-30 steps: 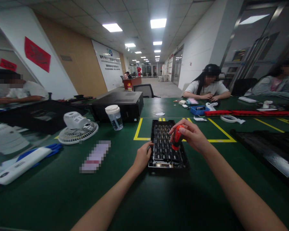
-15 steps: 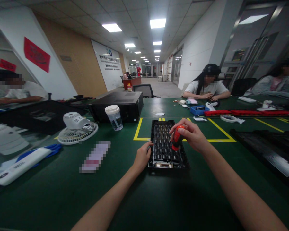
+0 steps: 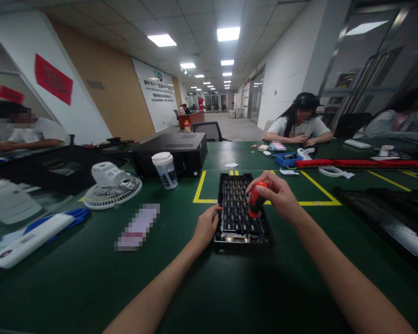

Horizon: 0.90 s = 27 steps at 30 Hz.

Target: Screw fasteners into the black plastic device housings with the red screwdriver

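A black rectangular casing (image 3: 237, 222) with rows of rounded dark cells lies flat on the green table. My left hand (image 3: 207, 225) is at its left edge, fingers curled and gripping the rim. My right hand (image 3: 275, 192) is closed around the red-and-black handle of a screwdriver (image 3: 256, 199), held upright but slightly tilted over the right part of the casing. The thin shaft points down toward the near end, close to a pale strip (image 3: 237, 238) there. Whether the tip sits on a screw is too small to tell.
Left of the casing are a blurred purple packet (image 3: 138, 227), a white fan (image 3: 112, 185), a lidded plastic cup (image 3: 165, 170) and a large black box (image 3: 170, 150). A blue tray (image 3: 287, 159) and black panels (image 3: 390, 218) lie right. A person (image 3: 301, 121) sits opposite.
The screwdriver handle and my right hand have shifted and turned very slightly. My left hand and the casing stay in place.
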Available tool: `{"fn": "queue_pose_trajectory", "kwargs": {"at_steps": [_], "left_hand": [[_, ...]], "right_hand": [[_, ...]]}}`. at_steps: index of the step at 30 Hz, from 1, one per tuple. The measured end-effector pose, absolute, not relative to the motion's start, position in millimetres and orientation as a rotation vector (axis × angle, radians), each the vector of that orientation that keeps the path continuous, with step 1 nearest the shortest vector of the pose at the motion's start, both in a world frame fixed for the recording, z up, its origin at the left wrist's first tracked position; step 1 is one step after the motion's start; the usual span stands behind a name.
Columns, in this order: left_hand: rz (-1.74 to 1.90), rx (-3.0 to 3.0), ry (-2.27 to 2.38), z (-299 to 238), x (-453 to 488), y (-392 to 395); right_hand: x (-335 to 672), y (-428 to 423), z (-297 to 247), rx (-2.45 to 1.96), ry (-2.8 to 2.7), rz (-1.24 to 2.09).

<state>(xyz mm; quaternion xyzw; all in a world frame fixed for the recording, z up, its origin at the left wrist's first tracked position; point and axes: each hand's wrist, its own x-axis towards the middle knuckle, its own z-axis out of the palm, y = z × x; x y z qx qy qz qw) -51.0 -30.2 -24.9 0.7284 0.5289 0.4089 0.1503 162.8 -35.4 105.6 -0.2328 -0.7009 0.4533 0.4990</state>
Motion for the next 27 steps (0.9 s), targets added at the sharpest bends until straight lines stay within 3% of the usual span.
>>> {"fn": "queue_pose_trajectory", "kwargs": {"at_steps": [27], "left_hand": [[1.172,2.056,1.523,-24.9,-51.6,-30.6]], "right_hand": [[157.4,-38.6,102.3,-0.723,-1.701,0.783]]}}
